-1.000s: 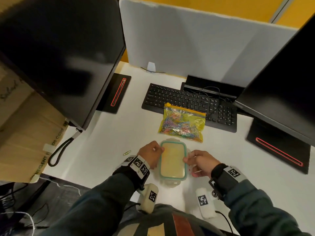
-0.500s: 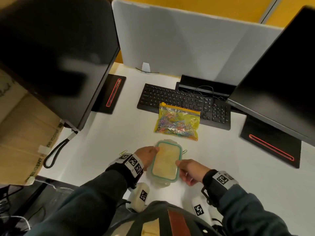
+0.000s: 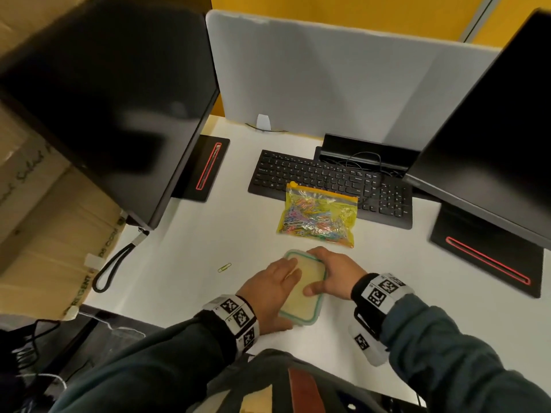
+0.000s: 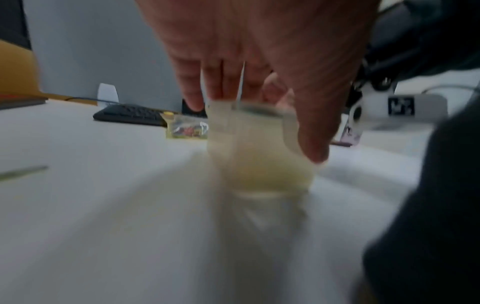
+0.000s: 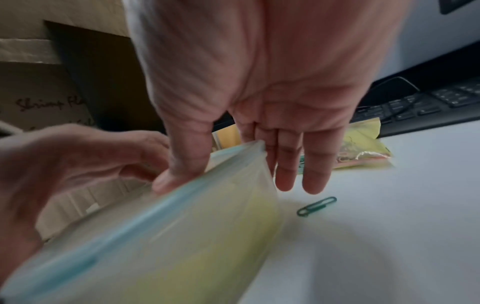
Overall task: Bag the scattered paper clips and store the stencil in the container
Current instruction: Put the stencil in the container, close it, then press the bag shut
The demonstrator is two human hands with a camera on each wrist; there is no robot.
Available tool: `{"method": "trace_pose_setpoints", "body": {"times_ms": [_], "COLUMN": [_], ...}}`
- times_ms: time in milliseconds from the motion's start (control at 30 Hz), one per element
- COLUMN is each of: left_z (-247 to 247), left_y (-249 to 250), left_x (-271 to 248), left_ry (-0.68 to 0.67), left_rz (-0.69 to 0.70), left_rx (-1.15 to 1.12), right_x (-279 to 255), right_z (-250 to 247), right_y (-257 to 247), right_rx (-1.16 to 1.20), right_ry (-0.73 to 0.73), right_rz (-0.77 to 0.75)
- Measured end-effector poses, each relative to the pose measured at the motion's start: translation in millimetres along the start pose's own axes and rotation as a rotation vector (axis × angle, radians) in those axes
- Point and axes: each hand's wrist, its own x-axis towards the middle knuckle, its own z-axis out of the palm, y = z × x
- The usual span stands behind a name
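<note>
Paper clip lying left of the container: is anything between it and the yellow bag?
Nothing visible. Only bare desk lies between the paper clip and the bag. The container, held by the left hand and right hand, sits off that line.

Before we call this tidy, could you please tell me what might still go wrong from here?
1. One loose paper clip lies outside the bag, left of the left hand; it could be forgotten.
2. A green clip lies just past the fingers of the right hand; shifting the container might sweep it away.
3. Both hands grip the container, blurred in the wrist views as if moving; it could slip.
</note>
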Motion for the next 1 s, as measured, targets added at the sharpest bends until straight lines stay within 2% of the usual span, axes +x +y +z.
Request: {"method": "trace_pose_setpoints", "body": {"times_ms": [200,367,433,500,567,600,667,733,800,833,900,933,1000], "left_z": [11.4,2.8,-1.6,-4.2,-4.9,-3.7,1.3,4.5,3.5,1.6,-2.1,-4.1,-7.6], "left_y": [11.3,1.1,-12.1,-32.4,-55.1,-64.5,-76.9,-80.6,-80.0,-77.9,-71.1,-66.4,-55.5], "left_x": [-4.5,-14.8,-19.4,-18.8,-16.4,-14.6,-11.2,-6.8,-0.2,3.4,9.4,12.3,18.6], "left_ry": [-0.010,0.104,0.237,0.328,0.234,0.145,0.043,0.029,0.028,0.034,0.052,0.063,0.097], "left_rz": [0.006,0.133,0.010,-0.266,-0.541,-0.623,-0.677,-0.674,-0.682,-0.687,-0.662,-0.635,-0.577], "left_rx": [-0.001,-0.131,-0.213,-0.280,-0.247,-0.201,-0.146,-0.124,-0.127,-0.146,-0.195,-0.219,-0.286], "right_x": [4.8,-9.8,-21.5,-35.3,-50.9,-58.6,-71.3,-77.5,-76.2,-72.7,-60.9,-52.3,-29.9], "right_z": [-0.6,6.2,7.6,2.8,-9.0,-16.9,-34.3,-49.5,-57.7,-58.2,-53.4,-49.2,-36.4], "right_y": [-3.4,11.4,21.5,37.5,57.9,68.4,88.1,98.1,97.1,91.2,68.4,53.6,26.4], "right_rx": [0.052,0.078,0.124,0.122,0.101,0.105,0.132,0.118,-0.004,-0.095,-0.224,-0.278,-0.418], "right_ry": [0.012,0.053,0.052,-0.001,-0.031,-0.011,0.076,0.180,0.345,0.465,0.637,0.627,0.458], "right_rz": [0.054,0.094,0.127,0.168,0.242,0.292,0.391,0.476,0.507,0.465,0.261,0.156,0.024]}}
